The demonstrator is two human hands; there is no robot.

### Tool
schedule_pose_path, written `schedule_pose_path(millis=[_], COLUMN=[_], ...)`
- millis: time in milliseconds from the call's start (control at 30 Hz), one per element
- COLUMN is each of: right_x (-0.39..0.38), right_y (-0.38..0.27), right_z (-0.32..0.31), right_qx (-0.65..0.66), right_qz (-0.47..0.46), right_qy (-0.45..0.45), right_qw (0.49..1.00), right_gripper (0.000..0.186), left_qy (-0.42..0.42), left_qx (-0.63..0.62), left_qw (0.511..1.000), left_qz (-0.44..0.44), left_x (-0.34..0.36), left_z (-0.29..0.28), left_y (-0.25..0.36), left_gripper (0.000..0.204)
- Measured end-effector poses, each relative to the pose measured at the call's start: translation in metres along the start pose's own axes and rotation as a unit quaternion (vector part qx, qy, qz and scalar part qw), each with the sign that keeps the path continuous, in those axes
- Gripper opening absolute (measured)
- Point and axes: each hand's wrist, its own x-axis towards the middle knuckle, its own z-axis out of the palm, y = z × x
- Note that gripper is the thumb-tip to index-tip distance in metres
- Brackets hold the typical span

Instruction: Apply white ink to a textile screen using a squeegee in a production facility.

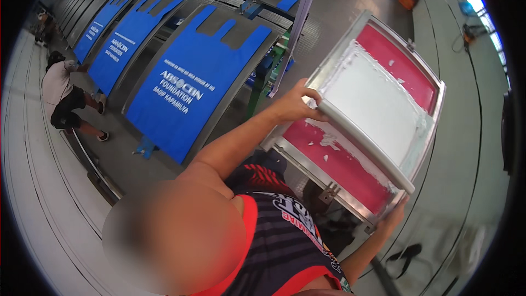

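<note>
Frame (pixel 348 203): rectangular, silver metal, sits at a slant in the view, long sides running upper left to lower right. Red panel (pixel 413 71) shows as a strip along both long sides. White paint (pixel 378 104) covers the middle in a broad patch, edges thick and ragged; loose blobs and streaks spill onto the red. Squeegee (pixel 367 147): long, pale grey bar, lies lengthwise across the frame, between white patch and lower red strip.
</note>
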Motion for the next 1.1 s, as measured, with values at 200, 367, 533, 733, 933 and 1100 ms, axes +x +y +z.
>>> schedule_pose_path(millis=[200, 367, 533, 733, 933, 1100], right_x=[-0.043, -0.084, -0.078, -0.046, -0.033, 0.009], right_y=[-0.016, -0.010, -0.018, -0.008, -0.021, 0.008], right_z=[0.023, 0.039, 0.036, 0.047, 0.083, 0.110], right_qx=[-0.024, 0.005, -0.042, -0.071, -0.009, -0.064], right_qz=[-0.068, -0.083, -0.099, -0.151, -0.202, -0.280], right_qy=[0.011, 0.024, 0.041, 0.033, -0.169, -0.282], right_qw=[0.997, 0.996, 0.993, 0.985, 0.965, 0.915], right_gripper=[0.066, 0.057, 0.055, 0.055, 0.056, 0.054], left_qy=[0.031, 0.020, 0.033, 0.077, 0.233, 0.405], left_qx=[-0.024, 0.012, -0.033, -0.072, -0.130, -0.150], left_qw=[0.999, 0.999, 0.998, 0.991, 0.959, 0.890], left_qz=[0.035, 0.044, 0.048, 0.078, 0.094, 0.147], left_x=[-0.012, -0.027, -0.026, -0.055, -0.146, -0.242], left_z=[-0.010, -0.036, -0.035, -0.036, -0.023, 0.040], left_y=[-0.047, -0.066, -0.059, -0.060, -0.078, -0.122], left_gripper=[0.042, 0.050, 0.046, 0.042, 0.040, 0.042])
